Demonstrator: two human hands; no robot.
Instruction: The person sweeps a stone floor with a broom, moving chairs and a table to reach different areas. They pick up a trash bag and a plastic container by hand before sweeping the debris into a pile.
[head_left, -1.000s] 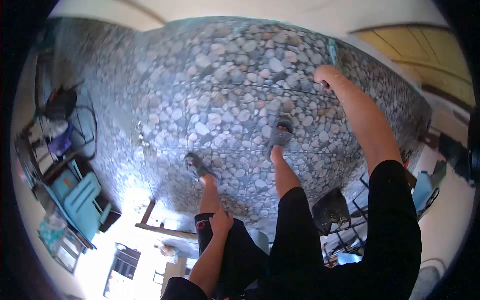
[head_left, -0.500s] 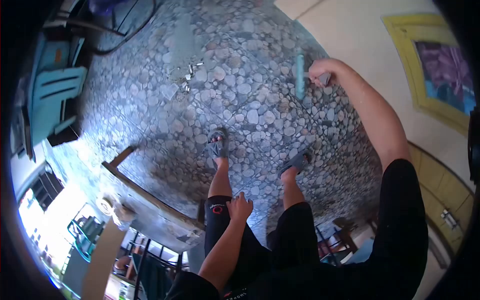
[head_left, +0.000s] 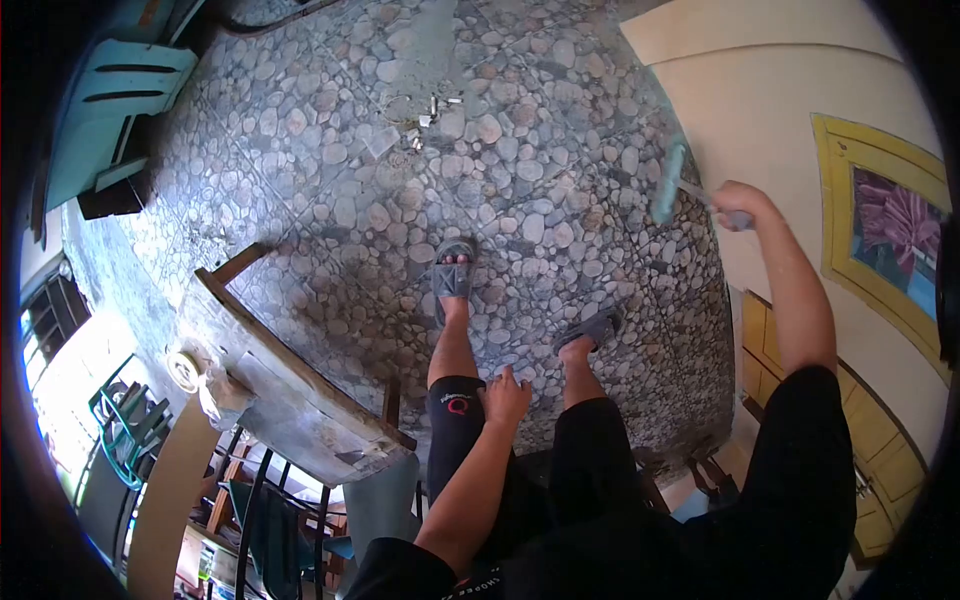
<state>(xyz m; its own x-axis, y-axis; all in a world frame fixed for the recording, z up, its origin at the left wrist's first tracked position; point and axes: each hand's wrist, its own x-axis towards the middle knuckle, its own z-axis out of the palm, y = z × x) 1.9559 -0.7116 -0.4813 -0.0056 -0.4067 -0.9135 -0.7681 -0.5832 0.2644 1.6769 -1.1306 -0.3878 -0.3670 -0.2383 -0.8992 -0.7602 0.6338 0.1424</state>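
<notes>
My right hand (head_left: 735,203), out to the right, is closed around the grey handle of a broom with a teal head (head_left: 669,184). The broom head is down by the pebble-patterned floor (head_left: 550,190), close to the wall. My left hand (head_left: 508,397) rests near my left knee, its fingers loosely apart and holding nothing. A small heap of litter (head_left: 424,117) with white bits lies on the floor ahead, beside a clear flat scrap (head_left: 380,141).
A low wooden-edged table (head_left: 290,395) with a tape roll (head_left: 183,371) and a plastic bag (head_left: 224,396) stands left. A teal chair (head_left: 130,80) is at upper left. The cream wall (head_left: 770,100) holds a yellow-framed picture (head_left: 900,220); yellow cabinet doors (head_left: 870,440) sit below it.
My right hand has moved right with the broom, whose head now tilts and lies nearer the wall. The view has shifted, showing more of the table and cabinet doors.
</notes>
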